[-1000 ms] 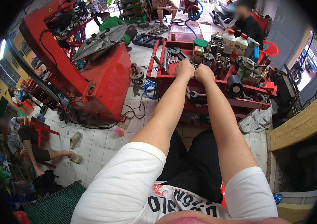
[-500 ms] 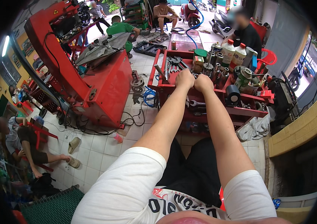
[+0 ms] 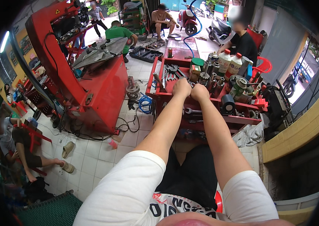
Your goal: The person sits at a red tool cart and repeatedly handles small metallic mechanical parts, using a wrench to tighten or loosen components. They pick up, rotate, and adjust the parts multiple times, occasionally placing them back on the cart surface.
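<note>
Both my arms reach forward over the front edge of a red tool cart point(image 3: 214, 124). My left hand point(image 3: 182, 88) is closed in a fist, and my right hand point(image 3: 199, 92) is closed close beside it. Whatever they grip, if anything, is hidden by the fingers. Several wrenches point(image 3: 172, 72) lie in the cart's top tray, just beyond my left hand. Past my right hand stand a green-lidded box point(image 3: 195, 71), metal sockets point(image 3: 218, 86) and two white bottles with red caps point(image 3: 224, 62). Below my hands, a combination wrench point(image 3: 192, 111) rests on a lower level.
A large red machine point(image 3: 103, 94) stands left of the cart, with black cables on the tiled floor. A dark cylinder point(image 3: 227, 104) and a green can point(image 3: 239, 87) sit at the cart's right. A person in black point(image 3: 244, 43) is behind the cart; others are farther off.
The whole view has shifted slightly, so the cart and my hands appear a little lower and farther left. My hands stay closed, side by side over the cart's front edge.
</note>
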The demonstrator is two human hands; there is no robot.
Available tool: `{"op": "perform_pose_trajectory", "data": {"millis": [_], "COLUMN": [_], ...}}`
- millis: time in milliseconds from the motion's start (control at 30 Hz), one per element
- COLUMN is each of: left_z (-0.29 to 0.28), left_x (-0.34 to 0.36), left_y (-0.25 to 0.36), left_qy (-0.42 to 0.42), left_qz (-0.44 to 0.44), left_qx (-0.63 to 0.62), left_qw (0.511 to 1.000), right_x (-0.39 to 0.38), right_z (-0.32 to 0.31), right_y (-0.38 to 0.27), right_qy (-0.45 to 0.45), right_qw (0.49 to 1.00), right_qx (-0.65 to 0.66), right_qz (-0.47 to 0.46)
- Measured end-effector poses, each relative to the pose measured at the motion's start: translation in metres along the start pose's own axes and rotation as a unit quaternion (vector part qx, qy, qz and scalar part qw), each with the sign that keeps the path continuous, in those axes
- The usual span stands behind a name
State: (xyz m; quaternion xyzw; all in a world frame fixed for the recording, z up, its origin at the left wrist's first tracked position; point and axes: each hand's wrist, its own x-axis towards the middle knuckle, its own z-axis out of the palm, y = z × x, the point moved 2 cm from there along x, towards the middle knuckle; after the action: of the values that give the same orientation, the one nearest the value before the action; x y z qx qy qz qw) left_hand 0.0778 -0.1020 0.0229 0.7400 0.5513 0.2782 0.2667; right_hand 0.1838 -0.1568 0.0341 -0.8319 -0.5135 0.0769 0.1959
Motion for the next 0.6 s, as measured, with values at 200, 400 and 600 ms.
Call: {"op": "perform_pose_trajectory", "data": {"millis": [200,400,600], "left_z": [0.001,-0.002,-0.002], "left_x": [0.005,0.001,0.003], "left_y": [-0.003,0.000,0.001], "left_qy": [0.003,0.027,0.027], "left_qz": [0.011,0.030,0.035], "left_qx": [0.000,0.008,-0.004], "left_qw": [1.000,0.999,0.999], "right_x": [0.001,0.004,0.013], "right_z": [0.000,0.006,0.012], "right_y": [-0.003,0.000,0.007], "right_qy": [-0.009,0.001,0.014], "right_qw": [1.000,1.000,0.999], "right_qx": [-0.010,-0.030,-0.031], "right_qz": [-0.001,-0.008,-0.014]}}
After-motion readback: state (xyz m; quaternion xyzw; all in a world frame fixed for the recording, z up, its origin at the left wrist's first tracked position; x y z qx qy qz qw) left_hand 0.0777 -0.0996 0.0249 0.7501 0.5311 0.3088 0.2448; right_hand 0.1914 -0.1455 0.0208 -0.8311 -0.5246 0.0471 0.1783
